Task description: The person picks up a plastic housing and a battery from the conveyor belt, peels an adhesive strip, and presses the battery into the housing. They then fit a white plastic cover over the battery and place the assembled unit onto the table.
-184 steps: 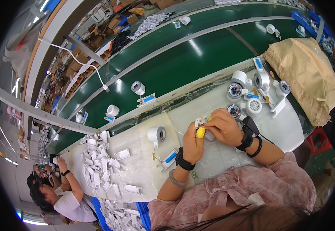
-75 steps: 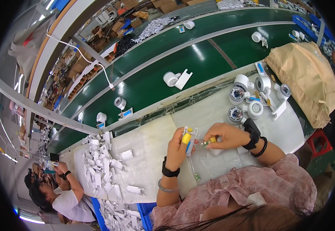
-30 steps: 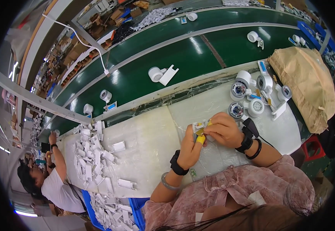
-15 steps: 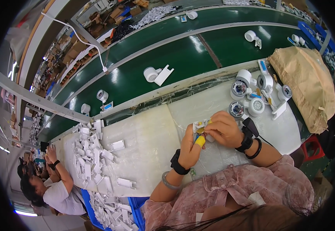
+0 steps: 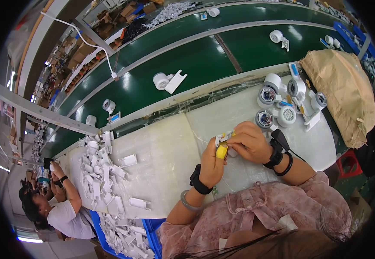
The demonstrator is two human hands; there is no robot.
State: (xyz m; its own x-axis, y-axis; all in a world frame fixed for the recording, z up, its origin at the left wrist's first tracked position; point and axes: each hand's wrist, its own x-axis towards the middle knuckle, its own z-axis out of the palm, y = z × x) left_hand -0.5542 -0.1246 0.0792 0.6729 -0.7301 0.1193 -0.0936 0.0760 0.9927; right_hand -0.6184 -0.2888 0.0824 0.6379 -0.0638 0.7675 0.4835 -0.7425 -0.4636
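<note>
My left hand [image 5: 212,168] is closed around a small white plastic part [image 5: 218,139] in front of my chest. A yellow cover wraps its thumb, which presses against the part. From the other side my right hand [image 5: 250,142] pinches at the same part, with a bit of yellow at its fingertips. What lies between the fingers is mostly hidden. Beyond my right hand stand several white round-headed units [image 5: 287,116] with arms, some showing dark round insides [image 5: 264,118].
White plastic pieces [image 5: 97,175] lie heaped on the table [image 5: 161,159] at left, with more in a blue bin [image 5: 155,237] below. A green conveyor [image 5: 204,64] carrying white units [image 5: 160,81] runs behind. A brown sack [image 5: 338,95] rests at right. A co-worker [image 5: 69,216] sits at far left.
My left thumb has shifted over the part, and both hands stay on it. The units on the conveyor appear a little farther left, as the whole view has shifted slightly. The co-worker's hands have moved.
</note>
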